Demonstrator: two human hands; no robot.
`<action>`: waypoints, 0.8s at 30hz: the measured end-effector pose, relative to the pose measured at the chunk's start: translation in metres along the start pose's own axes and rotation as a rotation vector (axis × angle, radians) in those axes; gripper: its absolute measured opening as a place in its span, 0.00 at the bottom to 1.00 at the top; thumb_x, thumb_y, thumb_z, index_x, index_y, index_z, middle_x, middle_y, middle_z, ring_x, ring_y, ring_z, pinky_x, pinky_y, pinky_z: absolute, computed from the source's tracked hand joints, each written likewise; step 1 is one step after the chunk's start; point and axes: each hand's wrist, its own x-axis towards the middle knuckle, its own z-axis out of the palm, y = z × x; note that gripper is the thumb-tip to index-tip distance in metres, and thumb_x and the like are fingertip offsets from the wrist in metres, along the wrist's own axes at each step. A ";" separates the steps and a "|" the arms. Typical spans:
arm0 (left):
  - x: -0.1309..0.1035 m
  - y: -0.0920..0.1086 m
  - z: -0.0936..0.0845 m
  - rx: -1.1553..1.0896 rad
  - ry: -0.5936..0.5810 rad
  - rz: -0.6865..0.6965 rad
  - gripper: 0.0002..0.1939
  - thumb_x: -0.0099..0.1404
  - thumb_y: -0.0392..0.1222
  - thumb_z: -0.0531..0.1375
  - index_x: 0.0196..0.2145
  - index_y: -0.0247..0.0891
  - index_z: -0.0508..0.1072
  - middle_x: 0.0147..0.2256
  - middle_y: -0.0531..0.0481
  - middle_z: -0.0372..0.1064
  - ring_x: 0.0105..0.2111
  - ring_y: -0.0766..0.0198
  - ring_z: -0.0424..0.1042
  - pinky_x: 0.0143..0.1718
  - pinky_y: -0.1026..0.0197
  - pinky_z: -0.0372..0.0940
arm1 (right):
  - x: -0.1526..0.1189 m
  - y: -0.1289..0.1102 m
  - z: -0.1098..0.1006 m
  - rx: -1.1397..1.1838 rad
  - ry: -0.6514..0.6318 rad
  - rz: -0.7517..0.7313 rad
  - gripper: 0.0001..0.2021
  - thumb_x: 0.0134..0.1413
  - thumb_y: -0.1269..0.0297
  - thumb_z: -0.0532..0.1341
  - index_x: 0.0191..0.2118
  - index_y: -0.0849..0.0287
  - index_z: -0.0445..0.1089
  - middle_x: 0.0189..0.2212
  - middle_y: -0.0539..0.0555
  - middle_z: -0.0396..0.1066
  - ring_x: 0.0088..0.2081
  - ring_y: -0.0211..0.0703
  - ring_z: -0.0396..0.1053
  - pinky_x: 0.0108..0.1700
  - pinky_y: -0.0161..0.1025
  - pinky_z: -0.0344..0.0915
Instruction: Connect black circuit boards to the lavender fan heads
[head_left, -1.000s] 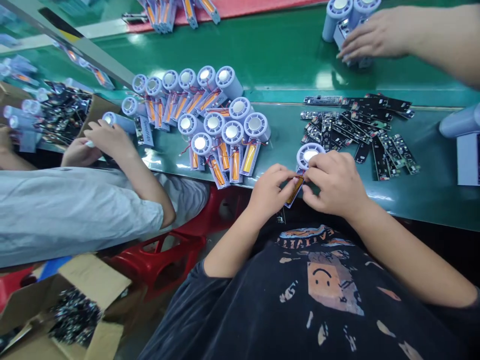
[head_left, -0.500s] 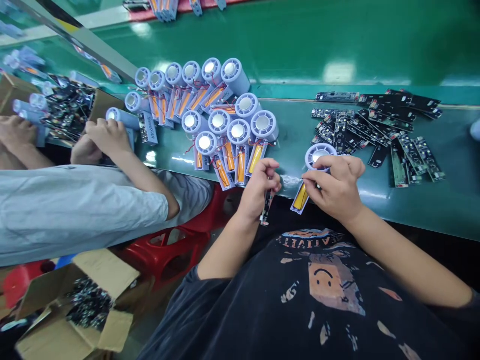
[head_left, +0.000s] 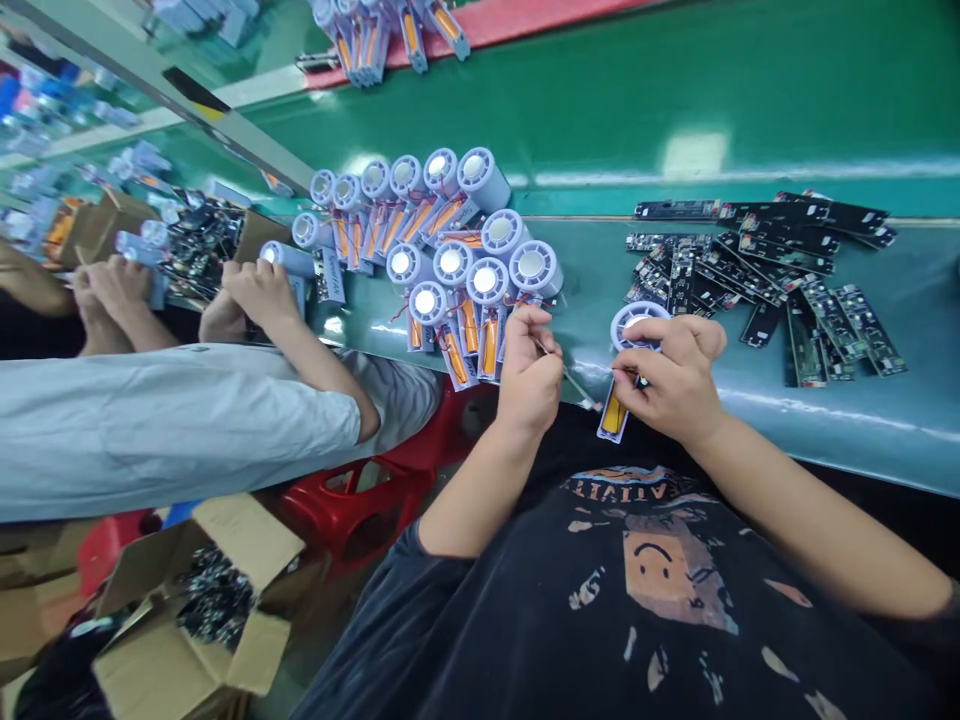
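My left hand (head_left: 529, 372) is closed on a narrow circuit board (head_left: 579, 386), turned nearly edge-on so that it shows as a thin strip pointing towards the fan on the right. My right hand (head_left: 671, 375) is closed around the neck of a pale purple handheld fan housing (head_left: 613, 418), fingertips pinched near the battery. The round head (head_left: 628, 318) of this fan lies on the bench above my fingers, and its open handle, with a yellow battery inside, points down towards my shirt. Whether my right fingertips also pinch wires is hidden.
Several fan housings (head_left: 487, 282) with orange batteries and red wires stand left of my hands. A loose pile of circuit boards (head_left: 765, 260) lies to the right. A co-worker's hands (head_left: 259, 295) are at the left, with an open cardboard box (head_left: 247, 655) below.
My left hand has turned the circuit board from hanging down to pointing right, towards the fan. The right hand keeps its grip on the housing. The whole view has shifted slightly.
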 end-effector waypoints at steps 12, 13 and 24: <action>-0.021 0.002 -0.035 1.062 -0.666 0.634 0.16 0.58 0.29 0.56 0.43 0.40 0.74 0.42 0.45 0.74 0.42 0.54 0.71 0.48 0.52 0.65 | 0.000 0.003 -0.001 0.012 0.001 0.067 0.07 0.56 0.67 0.63 0.27 0.53 0.74 0.41 0.52 0.75 0.44 0.50 0.64 0.49 0.50 0.53; -0.021 0.003 -0.032 1.046 -0.628 0.592 0.15 0.59 0.30 0.56 0.43 0.39 0.74 0.42 0.44 0.74 0.43 0.54 0.72 0.49 0.52 0.66 | 0.000 0.002 0.000 0.011 -0.007 0.072 0.07 0.56 0.67 0.63 0.27 0.53 0.74 0.42 0.52 0.75 0.44 0.50 0.64 0.49 0.50 0.53; -0.015 -0.009 -0.008 1.173 -0.314 0.239 0.11 0.64 0.30 0.59 0.44 0.38 0.70 0.38 0.47 0.67 0.40 0.56 0.71 0.45 0.54 0.67 | -0.001 -0.001 -0.004 -0.077 0.048 0.019 0.08 0.56 0.69 0.62 0.27 0.52 0.73 0.38 0.52 0.74 0.44 0.49 0.62 0.46 0.48 0.52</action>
